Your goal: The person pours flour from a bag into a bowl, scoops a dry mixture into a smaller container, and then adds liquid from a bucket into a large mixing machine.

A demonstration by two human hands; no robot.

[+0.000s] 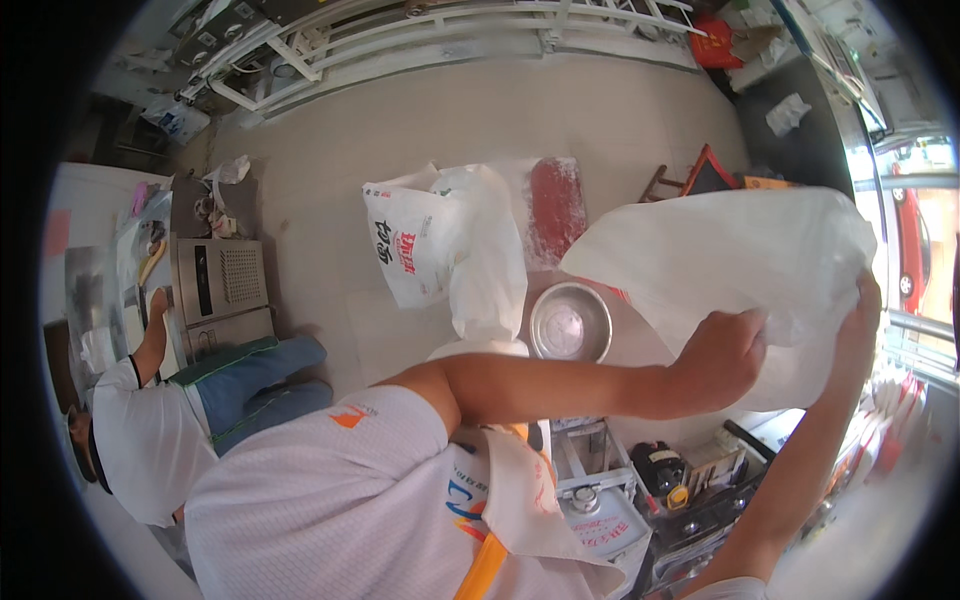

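Observation:
A large white sack point(700, 250), apparently plastic, spreads out on the right. My left hand point(722, 362) is closed in a fist on its near side, bunching the material. Farther right, my right hand point(862, 310) grips the sack's right edge, its fingers partly hidden by the material. The sack's narrower end points left, above a round metal bowl point(545, 335) with some white powder inside. What the sack contains, if anything, cannot be seen.
Left of the bowl stand a printed white sack point(405, 265) and another white bag point(490, 265). A red board point(556, 205) dusted with white powder lies behind the bowl. A co-worker point(150, 430) is at a steel appliance point(225, 280) on the left. Near right are metal equipment point(690, 520) and a small stool point(705, 175).

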